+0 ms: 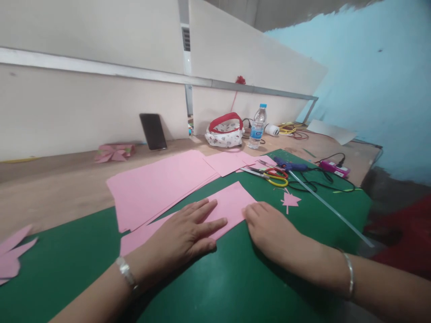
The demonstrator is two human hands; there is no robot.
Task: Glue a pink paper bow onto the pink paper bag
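A long strip of pink paper [232, 204], apparently folded, lies on the green mat [215, 287] in front of me. My left hand [188, 224] rests flat on it with the fingers spread. At the strip's right end, my right hand [267, 224] has its fingers curled closed on the paper's edge. Just behind the strip is a stack of larger pink sheets [161, 184]. To the right of my right hand lies a small pink leaf-shaped cutout [291, 200].
Scissors with yellow handles [278, 179] and a blue glue gun [289, 165] with a long glue stick [333, 208] lie right. Behind stand a water bottle [257, 128], a white-and-red pouch [225, 134] and a phone [153, 131]. Pink petal shapes [11, 258] are at left.
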